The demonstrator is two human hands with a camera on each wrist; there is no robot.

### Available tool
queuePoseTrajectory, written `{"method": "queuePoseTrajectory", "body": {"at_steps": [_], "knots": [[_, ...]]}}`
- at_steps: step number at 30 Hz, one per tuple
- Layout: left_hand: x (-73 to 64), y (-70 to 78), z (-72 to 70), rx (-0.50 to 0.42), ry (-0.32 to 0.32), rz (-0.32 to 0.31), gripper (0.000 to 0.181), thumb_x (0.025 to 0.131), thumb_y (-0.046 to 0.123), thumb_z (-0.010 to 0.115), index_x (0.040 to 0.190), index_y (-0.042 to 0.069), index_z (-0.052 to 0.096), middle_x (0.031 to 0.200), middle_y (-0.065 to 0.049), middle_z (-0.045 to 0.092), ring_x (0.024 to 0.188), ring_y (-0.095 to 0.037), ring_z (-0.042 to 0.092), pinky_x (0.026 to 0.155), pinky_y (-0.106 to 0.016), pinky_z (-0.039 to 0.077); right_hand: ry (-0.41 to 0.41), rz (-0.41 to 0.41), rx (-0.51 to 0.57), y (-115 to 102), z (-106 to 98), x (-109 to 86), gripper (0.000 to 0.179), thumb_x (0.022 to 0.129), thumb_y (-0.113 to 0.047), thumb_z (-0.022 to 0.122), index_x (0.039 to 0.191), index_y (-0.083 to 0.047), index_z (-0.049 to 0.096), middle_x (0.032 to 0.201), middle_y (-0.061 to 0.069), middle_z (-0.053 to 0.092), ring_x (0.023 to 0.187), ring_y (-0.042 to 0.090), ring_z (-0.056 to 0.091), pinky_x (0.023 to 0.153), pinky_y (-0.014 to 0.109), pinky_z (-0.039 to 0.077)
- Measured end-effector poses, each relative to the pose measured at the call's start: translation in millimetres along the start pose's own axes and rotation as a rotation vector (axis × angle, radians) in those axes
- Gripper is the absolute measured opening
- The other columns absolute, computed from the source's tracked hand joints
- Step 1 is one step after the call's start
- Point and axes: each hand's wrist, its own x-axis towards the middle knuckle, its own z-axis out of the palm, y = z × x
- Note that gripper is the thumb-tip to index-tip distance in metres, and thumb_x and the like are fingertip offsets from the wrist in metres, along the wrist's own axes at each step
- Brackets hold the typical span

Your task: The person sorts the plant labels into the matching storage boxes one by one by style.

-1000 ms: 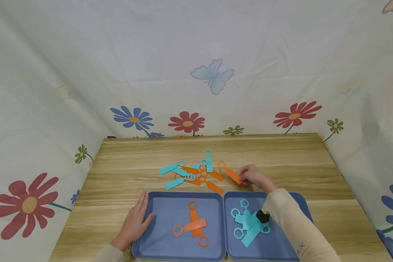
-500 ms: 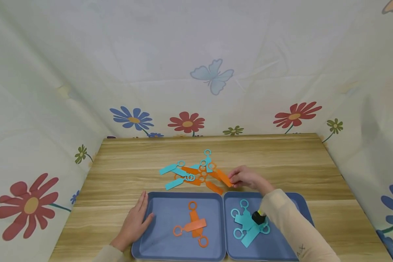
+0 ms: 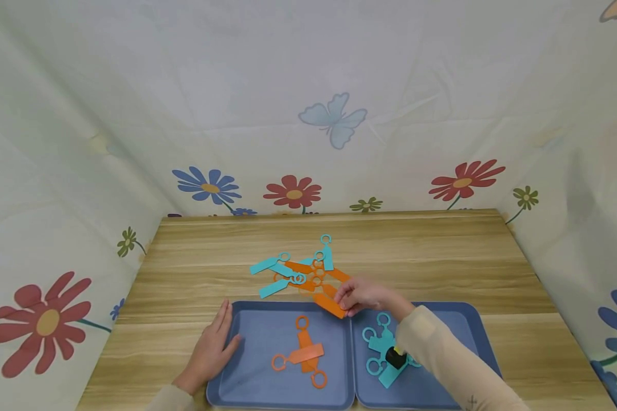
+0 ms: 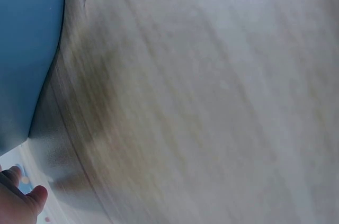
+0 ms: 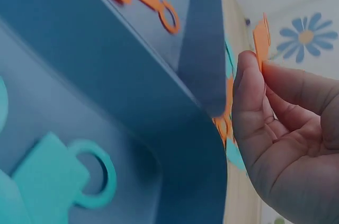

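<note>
Orange tag [image 3: 330, 306] first: in the head view we see the right hand [image 3: 367, 297] pinching it by one end, across the far rim of the left tray [image 3: 254, 371], towards that rim's right end. Overlapping orange tags [image 3: 307, 354] lie in this tray, turquoise tags [image 3: 376, 344] in the right tray [image 3: 468, 322], and a mixed pile [image 3: 273, 289] on the far part of the bench [image 3: 442, 251]. The left hand [image 3: 209, 354] rests, fingers extended, along the left tray's left rim. We judge the step in hand to be sorting by colour; the next move calls for bringing the tag nearer, over its matches, then loosening the pinch.

In the left wrist view we get mostly bench, a blue tray wall and a few fingertips; their pose we cannot tell there.

In the right wrist view we see thumb and fingers meeting firmly on the tag, nearly edge-on; its height above the rim stays unclear.
</note>
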Motion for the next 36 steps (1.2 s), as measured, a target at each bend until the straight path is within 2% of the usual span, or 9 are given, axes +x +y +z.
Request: {"method": "queuePoseTrajectory", "body": {"at_steps": [6, 14, 21, 27, 36], "knots": [[0.7, 0.3, -0.2, 0.0, -0.015, -0.012, 0.068, 0.085, 0.025, 0.056, 0.136, -0.007, 0.025, 0.145, -0.021, 0.018, 0.126, -0.037, 0.032, 0.094, -0.051, 0.036, -0.081, -0.017, -0.091, 0, 20, 2.1, 0.012, 0.079, 0.003, 0.058, 0.091, 0.006, 0.061, 0.07, 0.003, 0.057, 0.056, 0.013, 0.057, 0.058, 0.027, 0.053], [0.8, 0.8, 0.0, -0.002, -0.02, -0.022, 0.068, 0.085, 0.025, 0.055, 0.136, -0.007, 0.024, 0.146, -0.02, 0.017, 0.127, -0.037, 0.031, 0.094, -0.051, 0.036, -0.117, -0.06, -0.234, 4, 45, 6.3, 0.01, 0.076, 0.009, 0.057, 0.083, 0.004, 0.063, 0.065, 0.002, 0.059, 0.051, 0.011, 0.054, 0.054, 0.03, 0.053], [0.4, 0.3, 0.5, -0.006, -0.01, -0.012, 0.068, 0.084, 0.024, 0.056, 0.136, -0.007, 0.024, 0.145, -0.02, 0.018, 0.126, -0.037, 0.032, 0.093, -0.052, 0.036, -0.084, -0.146, -0.398, 8, 62, 12.1, 0.014, 0.073, 0.012, 0.056, 0.076, 0.002, 0.065, 0.064, 0.005, 0.06, 0.049, 0.012, 0.048, 0.048, 0.027, 0.047], [0.4, 0.4, 0.4, -0.003, -0.001, -0.009, 0.068, 0.084, 0.025, 0.056, 0.136, -0.007, 0.025, 0.145, -0.021, 0.019, 0.125, -0.037, 0.033, 0.093, -0.051, 0.036, -0.031, -0.214, -0.566, 13, 73, 18.0, 0.018, 0.068, 0.014, 0.054, 0.073, 0.0, 0.065, 0.063, 0.002, 0.059, 0.051, 0.006, 0.043, 0.047, 0.016, 0.038], [1.1, -0.7, 2.7, 0.003, -0.002, -0.016, 0.068, 0.084, 0.025, 0.056, 0.136, -0.006, 0.025, 0.145, -0.02, 0.019, 0.126, -0.036, 0.033, 0.094, -0.05, 0.035, 0.048, -0.267, -0.674, 20, 79, 23.5, 0.019, 0.068, 0.012, 0.055, 0.07, -0.003, 0.066, 0.064, 0.002, 0.062, 0.053, 0.002, 0.042, 0.05, 0.014, 0.039]]}}
